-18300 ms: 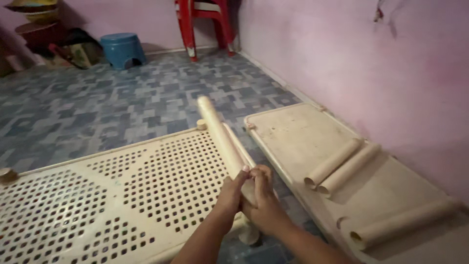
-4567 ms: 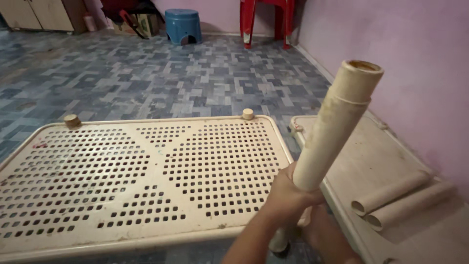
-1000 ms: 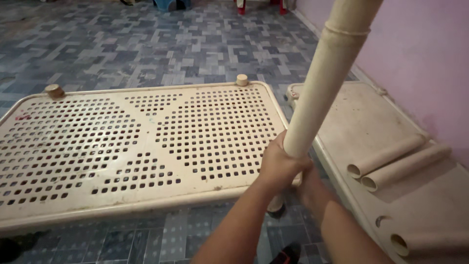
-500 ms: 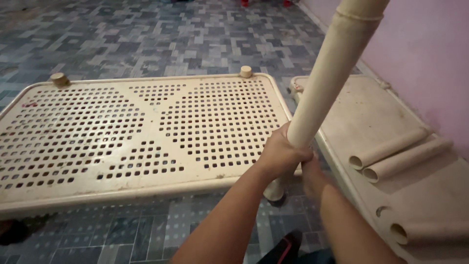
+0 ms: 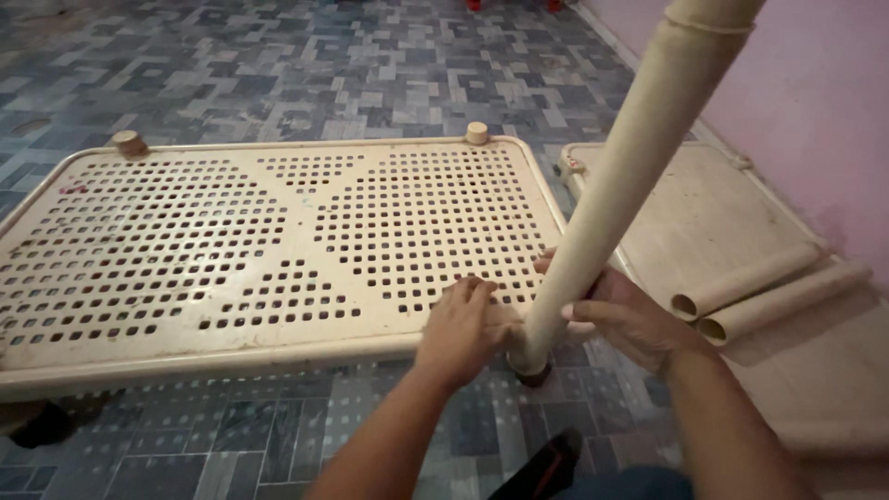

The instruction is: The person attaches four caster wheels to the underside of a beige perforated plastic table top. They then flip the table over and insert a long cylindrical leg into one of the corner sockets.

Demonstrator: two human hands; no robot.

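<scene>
Cream tube leg (image 5: pixel 630 176) now upright at panel corner (image 5: pixel 532 319), left hand (image 5: pixel 463 329) newly flat-open on panel, right hand (image 5: pixel 630 319) loosely cupping leg.

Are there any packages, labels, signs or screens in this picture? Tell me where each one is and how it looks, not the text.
None can be seen: no package, sign or screen.
Only small red marks show, too small to tell if they are labels: one on the perforated cream panel at its far left edge, one on the plain panel at its near-left corner.
</scene>
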